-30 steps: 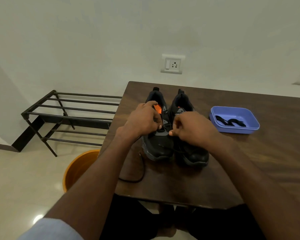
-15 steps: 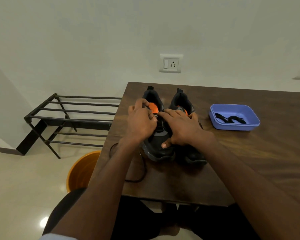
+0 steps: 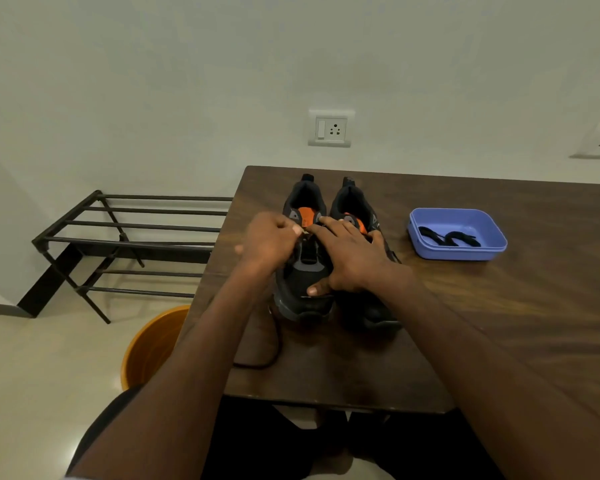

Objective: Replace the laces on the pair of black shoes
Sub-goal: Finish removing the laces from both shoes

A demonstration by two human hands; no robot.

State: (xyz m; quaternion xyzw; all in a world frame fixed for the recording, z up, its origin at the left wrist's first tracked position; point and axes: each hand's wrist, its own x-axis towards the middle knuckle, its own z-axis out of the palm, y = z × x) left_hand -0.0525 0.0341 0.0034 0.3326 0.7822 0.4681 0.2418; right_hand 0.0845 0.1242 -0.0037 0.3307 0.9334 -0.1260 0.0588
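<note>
Two black shoes with orange tongues stand side by side on the brown table (image 3: 499,306), toes toward me. My left hand (image 3: 269,242) has its fingers curled at the eyelets of the left shoe (image 3: 303,271) and pinches the black lace there. The lace's loose end (image 3: 271,355) trails off the shoe toward the table's front edge. My right hand (image 3: 352,258) lies flat across both shoes, fingers straight, thumb pressing the left shoe's toe. It hides much of the right shoe (image 3: 368,313).
A blue plastic tray (image 3: 426,242) with black laces (image 3: 447,237) in it sits to the right of the shoes. Left of the table stand a black metal rack (image 3: 125,237) and an orange bucket (image 3: 153,344) on the floor. Wall sockets are behind the table.
My right hand let go of the lace it pinched a second ago, moved forward and flattened over the shoes. My left hand shifted up toward the upper eyelets.
</note>
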